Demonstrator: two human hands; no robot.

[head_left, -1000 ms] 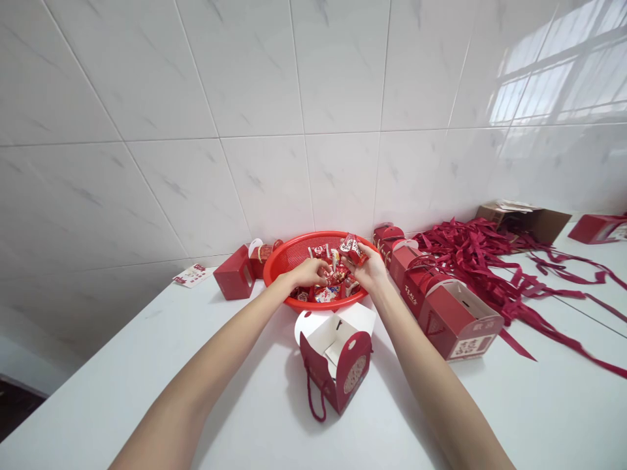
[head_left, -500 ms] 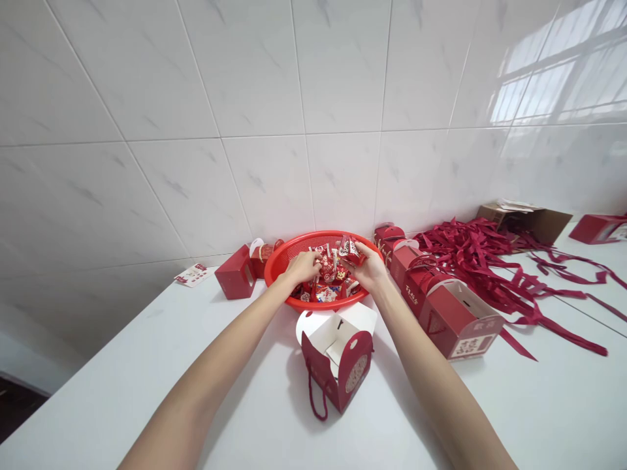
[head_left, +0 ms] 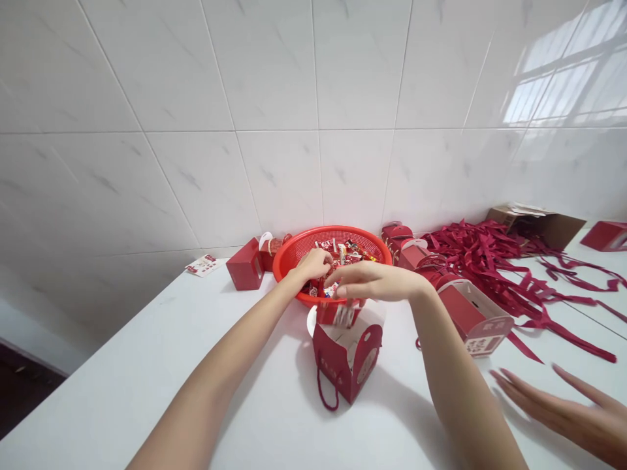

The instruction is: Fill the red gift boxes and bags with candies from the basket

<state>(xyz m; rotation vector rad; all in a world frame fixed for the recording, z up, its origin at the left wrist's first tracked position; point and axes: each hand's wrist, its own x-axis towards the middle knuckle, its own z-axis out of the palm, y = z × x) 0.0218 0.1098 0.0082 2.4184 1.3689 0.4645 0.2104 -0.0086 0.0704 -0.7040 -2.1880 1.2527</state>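
My left hand (head_left: 314,264) reaches over the near left rim of a red plastic basket (head_left: 290,251). Its fingers are curled down among wrapped candies (head_left: 350,253); whatever they pinch is hidden. My right hand (head_left: 377,282) is over the basket's near rim, palm down, with its fingers stretched out and apart. Just under those fingers a blurred red candy packet (head_left: 337,314) is in the air above the mouth of an open dark red gift box (head_left: 337,372). This box stands on the white table in front of the basket, a cord handle hanging on its side.
More red gift boxes (head_left: 475,313) line the basket's right side, and another box (head_left: 245,264) stands left. A heap of dark red ribbons (head_left: 470,251) spills from a cardboard box (head_left: 548,227). Another person's hand (head_left: 563,408) comes in at lower right. Behind is a tiled wall.
My right hand has come from inside the basket toward me, over the gift box, and its fingers have opened above the packet. Another person's hand has entered at right. The view has shifted slightly.
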